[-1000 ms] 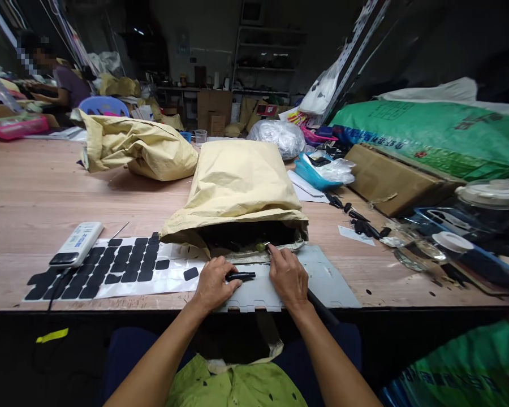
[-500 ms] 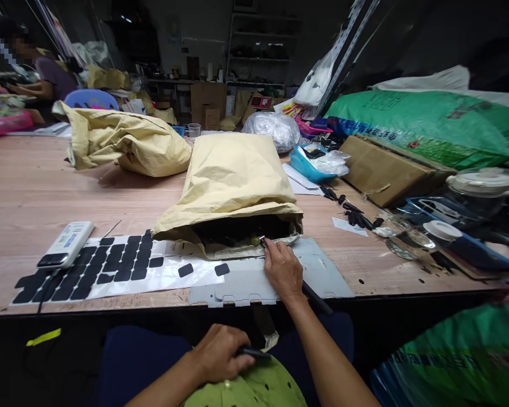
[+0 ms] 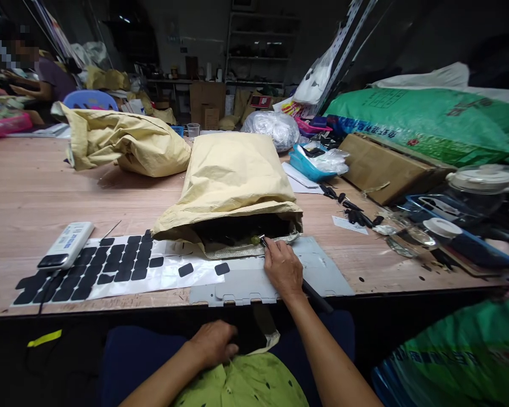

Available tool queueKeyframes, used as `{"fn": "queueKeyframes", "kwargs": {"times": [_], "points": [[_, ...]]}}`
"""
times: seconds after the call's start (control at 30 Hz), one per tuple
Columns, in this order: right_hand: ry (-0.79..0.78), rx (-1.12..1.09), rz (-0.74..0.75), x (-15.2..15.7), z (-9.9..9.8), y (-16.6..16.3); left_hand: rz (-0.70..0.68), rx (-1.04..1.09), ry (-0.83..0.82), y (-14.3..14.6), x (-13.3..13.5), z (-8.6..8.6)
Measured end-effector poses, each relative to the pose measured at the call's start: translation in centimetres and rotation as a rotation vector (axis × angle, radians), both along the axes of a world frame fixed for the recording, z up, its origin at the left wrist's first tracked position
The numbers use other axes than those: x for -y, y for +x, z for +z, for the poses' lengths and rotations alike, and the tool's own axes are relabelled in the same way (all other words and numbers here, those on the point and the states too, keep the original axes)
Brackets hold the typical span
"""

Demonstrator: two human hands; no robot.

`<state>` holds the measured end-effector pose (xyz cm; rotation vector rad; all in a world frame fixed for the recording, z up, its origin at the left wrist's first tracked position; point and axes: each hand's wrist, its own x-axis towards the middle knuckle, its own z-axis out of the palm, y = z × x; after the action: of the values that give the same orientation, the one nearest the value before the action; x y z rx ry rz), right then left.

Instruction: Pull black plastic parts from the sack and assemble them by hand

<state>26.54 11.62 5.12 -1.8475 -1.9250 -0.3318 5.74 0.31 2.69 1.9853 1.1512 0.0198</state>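
Observation:
My right hand rests on a grey plastic panel at the table's near edge. Its fingers are closed round a thin black-handled tool whose metal tip reaches the open mouth of a tan paper sack. Dark parts show inside the sack's mouth. My left hand is down at my lap, below the table edge, against a green cloth. Its fingers are curled shut and what they hold is hidden. A white sheet with several black pads lies left of the panel.
A white remote lies on the pad sheet's left. A second tan sack lies behind. Small black parts, a cardboard box, a blue tray and a green sack crowd the right. A person sits far left.
My left hand left the grey panel with a small black part and dropped to my lap, where its fingers have curled over it. My right hand has stayed at the sack's mouth.

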Motion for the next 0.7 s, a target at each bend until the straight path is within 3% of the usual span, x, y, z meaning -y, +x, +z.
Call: {"fn": "queueKeyframes", "kwargs": {"times": [0.07,0.13,0.17,0.23,0.33,0.4,0.53,0.7], "points": [[-0.008,0.005,0.0,0.0,0.1,0.0,-0.183,0.085,-0.028,0.7,-0.9,3.8],[-0.009,0.011,-0.002,0.0,0.1,0.0,-0.29,0.309,-0.037,0.9,-2.7,7.5],[-0.008,0.013,-0.003,0.0,0.1,-0.1,-0.284,0.396,-0.026,0.8,-4.0,9.0],[-0.006,0.015,-0.004,0.0,0.1,-0.1,-0.112,0.42,0.141,0.4,-6.9,10.7],[-0.004,0.016,-0.004,0.0,0.1,-0.1,0.311,0.194,0.472,-0.6,-11.5,10.4],[0.001,0.012,-0.003,0.0,0.0,-0.1,0.442,0.017,0.505,-1.2,-13.8,9.3],[0.002,0.002,-0.007,-0.1,0.1,-0.1,0.417,-0.131,0.385,-1.8,-15.6,7.5],[-0.011,-0.001,-0.012,-0.1,0.1,-0.1,0.351,-0.166,0.47,-1.7,-15.2,6.9]]}}
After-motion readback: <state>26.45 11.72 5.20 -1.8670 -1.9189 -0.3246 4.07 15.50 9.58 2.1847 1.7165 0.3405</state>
